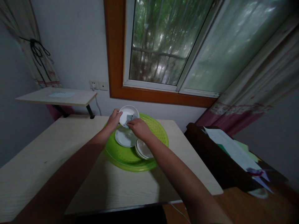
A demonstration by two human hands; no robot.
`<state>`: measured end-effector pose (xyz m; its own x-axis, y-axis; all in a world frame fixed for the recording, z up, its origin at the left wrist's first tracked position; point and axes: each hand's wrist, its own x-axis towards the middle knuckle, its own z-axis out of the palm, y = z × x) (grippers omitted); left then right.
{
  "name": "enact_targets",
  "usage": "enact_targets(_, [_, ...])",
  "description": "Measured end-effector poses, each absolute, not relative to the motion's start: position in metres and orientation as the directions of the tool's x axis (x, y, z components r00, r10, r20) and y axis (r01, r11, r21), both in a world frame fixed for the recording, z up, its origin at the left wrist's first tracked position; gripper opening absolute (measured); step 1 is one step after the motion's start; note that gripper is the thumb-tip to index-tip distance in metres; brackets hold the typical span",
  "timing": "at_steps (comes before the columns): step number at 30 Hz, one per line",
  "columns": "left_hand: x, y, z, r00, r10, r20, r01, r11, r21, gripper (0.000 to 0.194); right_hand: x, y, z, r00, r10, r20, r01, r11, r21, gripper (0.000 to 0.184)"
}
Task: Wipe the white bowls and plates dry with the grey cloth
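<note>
My left hand (pixel 114 119) grips the left rim of a white plate (pixel 127 111), tilted up above a round green plastic basket (pixel 114 158). In my right hand (pixel 139 127) is a bunched greyish cloth (pixel 131 118), pressed against the face of that plate. Beneath, a second white plate (pixel 125 137) lies in the basket. A small stack of white bowls (pixel 143 149) sits at its right, partly covered by my right wrist and forearm.
The basket stands on a pale wooden table (pixel 88 174). A raised shelf (pixel 37 95) with a paper (pixel 62 94) is at the back left. Right of the table is a dark cabinet (pixel 198 146) with papers (pixel 230 147) on it. A window (pixel 161 46) is behind.
</note>
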<state>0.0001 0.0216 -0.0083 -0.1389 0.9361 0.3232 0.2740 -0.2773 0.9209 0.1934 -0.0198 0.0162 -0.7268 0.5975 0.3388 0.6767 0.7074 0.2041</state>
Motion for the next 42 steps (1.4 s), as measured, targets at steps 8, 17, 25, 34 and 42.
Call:
enact_targets(8, [0.002, 0.018, -0.004, -0.164, 0.96, 0.227, 0.111, -0.211, 0.971, 0.035, 0.199, -0.018, 0.022, -0.752, 0.585, 0.304, 0.652, 0.729, 0.207, 0.023])
enact_targets(17, [-0.003, 0.02, -0.004, -0.244, 0.92, 0.307, 0.286, -0.234, 0.929, 0.024, 0.195, -0.02, 0.019, -0.673, 0.629, 0.388, 0.732, 0.641, 0.231, 0.024])
enact_targets(25, [0.0, 0.018, -0.003, -0.314, 0.874, 0.37, 0.504, -0.178, 0.845, 0.035, 0.184, -0.028, 0.012, -0.738, 0.607, 0.295, 0.651, 0.756, 0.075, 0.037])
enact_targets(34, [0.0, 0.018, -0.004, -0.27, 0.874, 0.403, 0.569, -0.193, 0.8, 0.037, 0.18, -0.035, 0.013, -0.743, 0.598, 0.299, 0.596, 0.795, -0.111, 0.06])
enact_targets(42, [0.004, 0.019, -0.007, -0.175, 0.881, 0.44, 0.582, -0.268, 0.768, 0.032, 0.189, -0.026, -0.001, -0.657, 0.683, 0.319, 0.745, 0.652, 0.138, 0.065])
